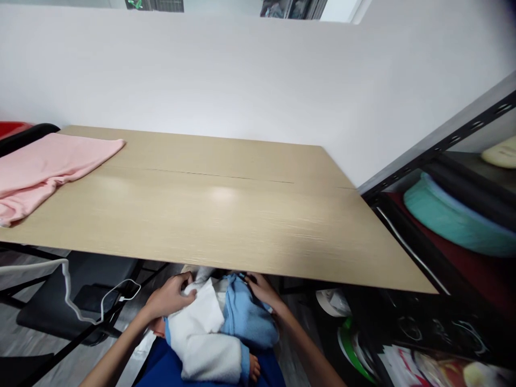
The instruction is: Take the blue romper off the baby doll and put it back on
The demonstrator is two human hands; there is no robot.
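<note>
The table (226,215), bearing pink cloth (52,164), seemingly part-hides the garment (213,352).

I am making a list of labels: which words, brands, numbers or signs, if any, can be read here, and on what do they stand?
No text can be read.
White-and-red packet at lower right: marks too blurred to read.
Pale object at right edge: faint marks, too blurred to read.

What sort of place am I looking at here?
Perhaps a small workroom or storeroom: there's a long tan wood-look table, a slotted black metal shelf frame, and a rounded teal item stored on the shelving.
</note>
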